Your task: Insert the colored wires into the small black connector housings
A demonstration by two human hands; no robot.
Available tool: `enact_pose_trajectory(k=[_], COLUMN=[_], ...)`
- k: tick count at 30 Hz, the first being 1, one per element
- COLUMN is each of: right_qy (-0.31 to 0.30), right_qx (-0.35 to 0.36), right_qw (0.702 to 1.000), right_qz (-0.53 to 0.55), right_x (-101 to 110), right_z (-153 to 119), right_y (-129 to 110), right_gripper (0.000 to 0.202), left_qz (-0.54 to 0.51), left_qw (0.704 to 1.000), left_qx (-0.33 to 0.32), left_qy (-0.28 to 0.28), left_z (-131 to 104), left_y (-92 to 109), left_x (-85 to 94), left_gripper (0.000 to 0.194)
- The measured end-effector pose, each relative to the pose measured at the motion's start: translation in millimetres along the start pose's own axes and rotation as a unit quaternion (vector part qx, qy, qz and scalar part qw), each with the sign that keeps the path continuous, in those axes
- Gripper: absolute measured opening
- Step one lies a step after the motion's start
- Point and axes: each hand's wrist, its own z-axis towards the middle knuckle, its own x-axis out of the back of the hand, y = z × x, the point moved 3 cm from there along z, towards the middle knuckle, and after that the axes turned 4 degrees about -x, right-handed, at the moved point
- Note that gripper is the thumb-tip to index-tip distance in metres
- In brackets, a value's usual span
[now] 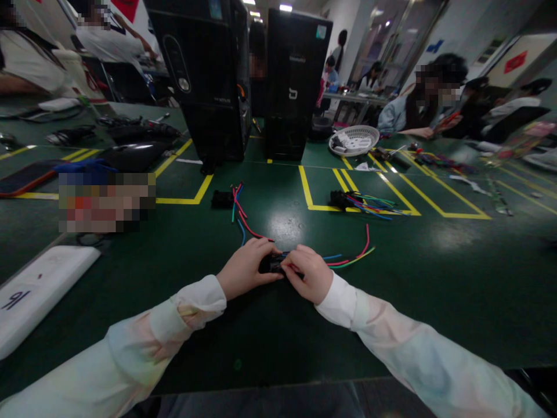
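Observation:
Low over the green table, my left hand [250, 267] is closed round the left side of a small black connector block [275, 263]. My right hand [310, 271] pinches at the block's right side with thumb and forefinger; what lies between those fingertips is too small to make out. Red, blue and yellow-green wires [354, 258] stick out to the right from beneath my right hand. Beyond my left hand lie a loose red wire [250, 229] and a second black block [223, 199], with short coloured wires beside it.
Two black computer towers [213, 87] stand at the back. A black block with a bundle of coloured wires [374, 203] lies right of centre. Farther off is a white basket [354, 140]. A white power strip [47, 290] is at left. Several people sit at tables beyond.

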Motion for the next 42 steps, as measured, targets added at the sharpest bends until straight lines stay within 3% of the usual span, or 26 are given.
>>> enact_pose_trajectory(k=[31, 42], right_qy=[-0.033, -0.005], right_qx=[0.037, 0.035], right_qw=[0.999, 0.999], right_qz=[-0.014, -0.001], right_x=[4.4, 3.0], right_z=[6.1, 2.2], right_y=[-0.3, 3.9], right_gripper=[0.014, 0.012], left_qz=[0.004, 0.002], left_qw=[1.0, 1.0], left_qx=[0.0, 0.001], left_qy=[0.006, 0.009], left_z=[-0.4, 0.0], left_y=[1.6, 0.6], left_x=[-1.4, -1.8], left_gripper=[0.034, 0.035])
